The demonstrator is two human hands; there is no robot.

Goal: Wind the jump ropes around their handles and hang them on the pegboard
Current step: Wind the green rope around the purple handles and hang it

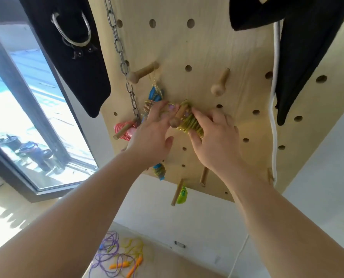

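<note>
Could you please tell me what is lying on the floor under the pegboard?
A loose purple jump rope and a yellow jump rope with orange handles lie tangled there. Their lower parts run out of the picture, so the rest cannot be seen.

The wooden pegboard fills the view from centre to 12 o'clock. A yellow-green bundle sits at its centre peg. At 9 o'clock of that peg a pink rope hangs; at 10 o'clock, a blue bundle beside a steel chain. On the floor, at 7 o'clock, lie a purple rope and a yellow rope with orange handles
</note>
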